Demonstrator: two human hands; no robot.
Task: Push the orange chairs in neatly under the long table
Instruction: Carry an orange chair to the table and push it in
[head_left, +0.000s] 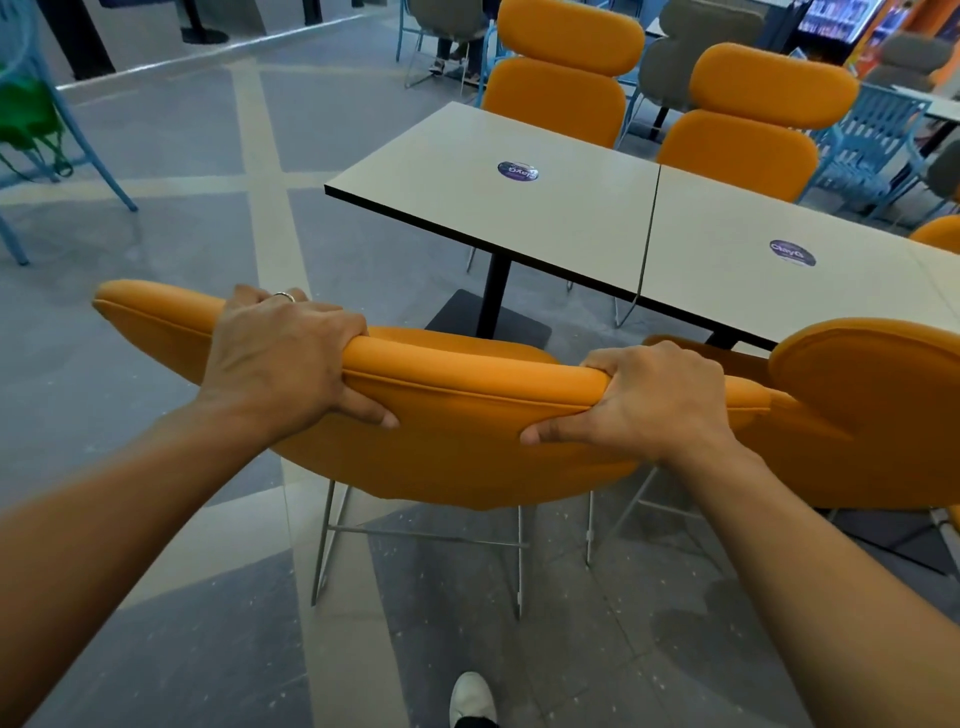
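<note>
Near orange chair (467, 447): padded back, wire legs, set back from the long white surface (545, 218). Second orange chair (883, 415) just beside it, right. Far orange chairs (561, 98) tucked opposite.

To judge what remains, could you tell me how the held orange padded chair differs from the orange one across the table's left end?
The left hand and right hand grip the near orange padded chair; the far orange padded chair is untouched. The near chair stands back from the long white table; the far chair sits close to it. Both are orange.
</note>
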